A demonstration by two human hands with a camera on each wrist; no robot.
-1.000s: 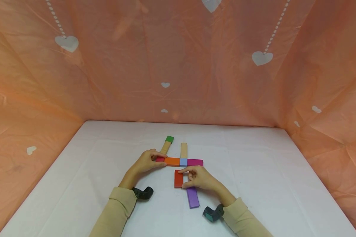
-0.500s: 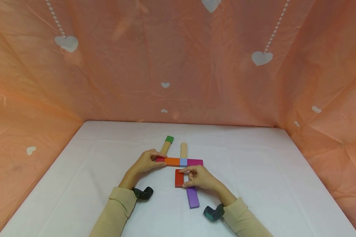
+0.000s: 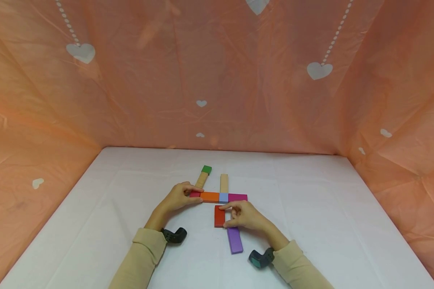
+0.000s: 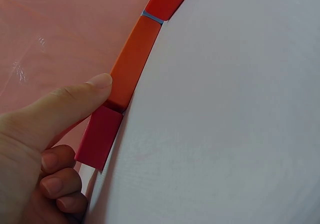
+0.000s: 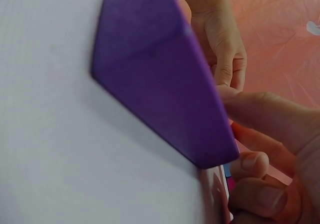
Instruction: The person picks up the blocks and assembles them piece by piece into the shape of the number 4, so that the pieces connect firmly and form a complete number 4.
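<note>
My left hand (image 3: 178, 197) pinches the left end of an orange block (image 3: 210, 197), thumb on its near side. A crimson block (image 4: 100, 139) touches that end, partly hidden by the fingers. On the orange block's right sit a light blue block (image 3: 223, 198) and a magenta block (image 3: 239, 197), forming a straight row. My right hand (image 3: 247, 215) holds a red block (image 3: 219, 216) between thumb and index finger at its near and far ends. The red block lies lengthwise just in front of the light blue one. A purple block (image 3: 235, 241) lies close below the right hand.
Beyond the row, a plain wooden block (image 3: 224, 183) points away from the light blue block. Another wooden piece (image 3: 202, 180) leans off to the left, with a green block (image 3: 207, 169) at its far end. A white cloth (image 3: 304, 192) covers the table; orange sheeting (image 3: 217, 72) surrounds it.
My right hand has slid the red block slightly right and away from me, closer to the row. The left hand and the other blocks have stayed put.
</note>
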